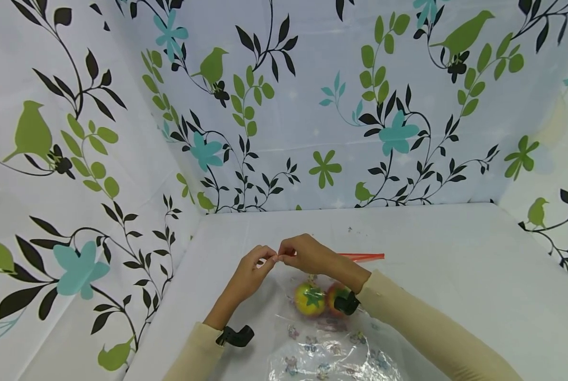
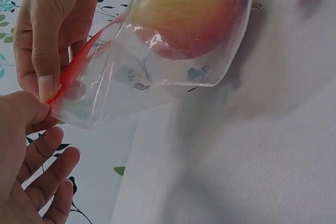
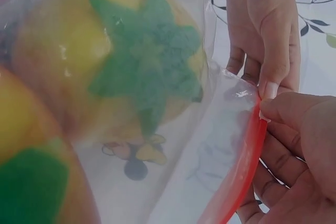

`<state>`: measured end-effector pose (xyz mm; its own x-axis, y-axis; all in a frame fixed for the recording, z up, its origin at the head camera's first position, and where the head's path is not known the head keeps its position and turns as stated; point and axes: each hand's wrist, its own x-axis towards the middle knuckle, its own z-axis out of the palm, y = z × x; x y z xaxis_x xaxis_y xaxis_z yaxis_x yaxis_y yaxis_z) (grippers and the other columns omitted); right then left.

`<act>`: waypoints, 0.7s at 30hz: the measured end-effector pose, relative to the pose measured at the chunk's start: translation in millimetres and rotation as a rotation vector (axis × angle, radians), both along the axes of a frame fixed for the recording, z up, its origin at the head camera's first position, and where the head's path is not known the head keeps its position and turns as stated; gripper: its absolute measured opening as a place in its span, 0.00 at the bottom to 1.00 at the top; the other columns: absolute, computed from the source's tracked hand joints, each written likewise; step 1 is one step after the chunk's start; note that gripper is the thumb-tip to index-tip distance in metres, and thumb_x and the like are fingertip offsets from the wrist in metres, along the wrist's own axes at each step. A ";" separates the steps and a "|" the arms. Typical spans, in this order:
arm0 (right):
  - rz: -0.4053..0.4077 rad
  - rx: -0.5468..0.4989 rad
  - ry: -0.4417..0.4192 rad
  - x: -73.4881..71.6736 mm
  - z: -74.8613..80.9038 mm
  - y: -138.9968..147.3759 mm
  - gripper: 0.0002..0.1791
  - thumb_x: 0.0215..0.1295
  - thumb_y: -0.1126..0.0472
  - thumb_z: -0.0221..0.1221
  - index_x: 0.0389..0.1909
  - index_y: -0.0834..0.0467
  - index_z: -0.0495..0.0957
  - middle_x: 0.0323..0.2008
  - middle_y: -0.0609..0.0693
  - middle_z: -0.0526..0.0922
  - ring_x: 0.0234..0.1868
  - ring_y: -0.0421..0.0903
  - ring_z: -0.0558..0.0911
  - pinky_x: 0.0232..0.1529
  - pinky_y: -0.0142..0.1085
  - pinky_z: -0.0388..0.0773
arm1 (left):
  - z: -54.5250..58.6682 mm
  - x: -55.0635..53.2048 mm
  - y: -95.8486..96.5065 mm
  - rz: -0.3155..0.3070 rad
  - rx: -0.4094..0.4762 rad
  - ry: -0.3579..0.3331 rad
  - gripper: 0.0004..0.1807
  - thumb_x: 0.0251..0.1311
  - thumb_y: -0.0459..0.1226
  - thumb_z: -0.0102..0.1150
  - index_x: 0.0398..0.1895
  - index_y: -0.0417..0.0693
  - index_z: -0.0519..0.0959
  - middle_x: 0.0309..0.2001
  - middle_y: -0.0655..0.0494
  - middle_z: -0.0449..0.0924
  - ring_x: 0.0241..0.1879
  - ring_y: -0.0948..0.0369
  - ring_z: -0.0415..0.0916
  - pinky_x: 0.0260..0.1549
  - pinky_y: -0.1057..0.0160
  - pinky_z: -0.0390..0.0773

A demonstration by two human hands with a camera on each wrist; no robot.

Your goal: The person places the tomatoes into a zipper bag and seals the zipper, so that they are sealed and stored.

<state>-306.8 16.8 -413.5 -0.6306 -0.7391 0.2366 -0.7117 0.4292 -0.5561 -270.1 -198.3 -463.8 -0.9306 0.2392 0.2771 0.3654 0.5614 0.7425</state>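
Note:
A clear zip bag (image 1: 331, 354) with small cartoon prints and a red zip strip (image 1: 367, 257) lies on the white table. Inside it are a yellow tomato- or persimmon-like fruit (image 1: 308, 299) with a green star-shaped top and a redder one (image 1: 335, 295), partly hidden by the right arm. My left hand (image 1: 248, 272) pinches the end of the red strip at the bag's far left corner. Fingertip to fingertip with it, my right hand (image 1: 308, 256) pinches the same strip. In the right wrist view, the red edge (image 3: 252, 166) runs down from the pinching fingers.
The white table (image 1: 455, 275) extends to both sides of the bag. Behind it hangs a patterned cloth (image 1: 303, 106) with birds and leaves, and another patterned cloth (image 1: 136, 233) hangs at the left. A black wrist camera (image 1: 238, 336) sits on the left wrist.

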 end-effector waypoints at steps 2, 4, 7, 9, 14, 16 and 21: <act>-0.001 0.009 0.008 -0.4 0.8 0.8 0.07 0.75 0.63 0.63 0.43 0.62 0.87 0.33 0.46 0.88 0.31 0.37 0.77 0.34 0.28 0.76 | -0.1 -0.3 0.3 -0.002 -0.003 0.005 0.10 0.79 0.43 0.57 0.45 0.49 0.85 0.43 0.62 0.80 0.48 0.61 0.78 0.56 0.52 0.77; -0.003 0.016 0.011 -0.9 1.0 2.1 0.06 0.75 0.63 0.63 0.43 0.62 0.87 0.33 0.45 0.88 0.31 0.37 0.78 0.34 0.28 0.77 | 0.1 -0.5 1.0 -0.004 -0.008 0.017 0.10 0.78 0.43 0.58 0.45 0.48 0.85 0.43 0.62 0.80 0.48 0.61 0.77 0.56 0.51 0.76; -0.004 0.018 0.003 -0.9 1.4 5.9 0.06 0.74 0.64 0.63 0.42 0.62 0.86 0.33 0.45 0.88 0.31 0.37 0.78 0.35 0.28 0.78 | 0.3 -1.2 1.7 -0.005 -0.018 0.035 0.10 0.78 0.43 0.58 0.44 0.48 0.85 0.42 0.61 0.80 0.47 0.61 0.77 0.55 0.51 0.77; -0.013 0.022 -0.003 -1.5 0.7 9.7 0.05 0.74 0.64 0.62 0.42 0.61 0.86 0.32 0.45 0.87 0.32 0.37 0.79 0.36 0.29 0.79 | 0.4 -1.0 1.5 0.003 -0.020 0.043 0.08 0.78 0.42 0.58 0.43 0.50 0.84 0.42 0.62 0.80 0.46 0.61 0.77 0.55 0.51 0.77; -0.038 0.056 -0.019 -3.2 0.2 23.9 0.05 0.74 0.63 0.63 0.41 0.59 0.87 0.33 0.43 0.87 0.34 0.37 0.80 0.40 0.31 0.81 | -2.7 -1.5 -0.6 0.028 -0.019 0.036 0.06 0.78 0.42 0.58 0.43 0.55 0.84 0.43 0.60 0.81 0.48 0.61 0.77 0.55 0.51 0.78; -0.041 0.068 -0.021 -3.5 0.5 31.6 0.06 0.74 0.62 0.63 0.41 0.59 0.87 0.33 0.43 0.87 0.35 0.37 0.81 0.41 0.31 0.81 | -3.9 -2.0 -1.3 0.029 -0.018 0.035 0.06 0.78 0.43 0.58 0.44 0.55 0.84 0.45 0.60 0.81 0.50 0.60 0.78 0.55 0.51 0.78; -0.045 0.081 -0.043 -5.4 0.5 55.0 0.05 0.75 0.61 0.63 0.41 0.56 0.86 0.34 0.42 0.86 0.36 0.37 0.80 0.42 0.33 0.80 | -4.3 -3.3 -3.6 0.032 -0.020 0.051 0.08 0.78 0.43 0.57 0.44 0.53 0.84 0.45 0.61 0.81 0.50 0.60 0.78 0.54 0.51 0.79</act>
